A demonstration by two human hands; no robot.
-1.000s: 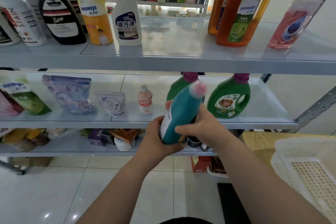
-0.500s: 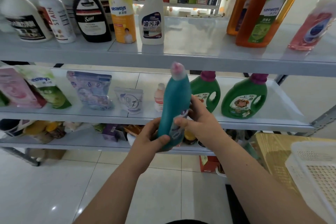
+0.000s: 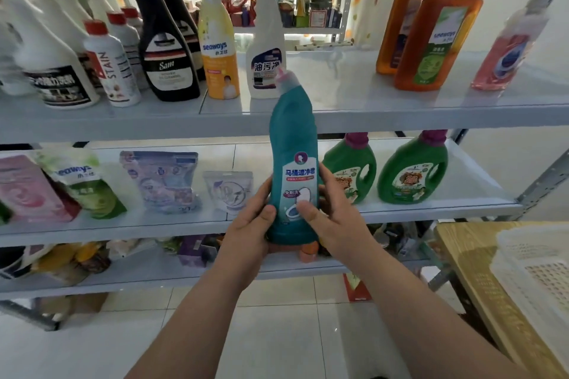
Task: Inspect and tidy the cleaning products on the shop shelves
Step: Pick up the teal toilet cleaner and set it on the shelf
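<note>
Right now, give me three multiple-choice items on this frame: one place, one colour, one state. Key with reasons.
1. The two green detergent jugs stand on:
A. the top shelf
B. the middle shelf, right part
C. the floor

2. The cap of the teal toilet-cleaner bottle is:
A. pink
B. black
C. yellow

3. The teal toilet-cleaner bottle is:
A. lying on a shelf
B. held upright by the left hand and the right hand
C. standing in the white basket

Key:
1 B: both jugs sit on the middle board, right of the held bottle.
2 A: the angled cap shows pink.
3 B: fingers of both hands wrap its lower body, cap up.
</note>
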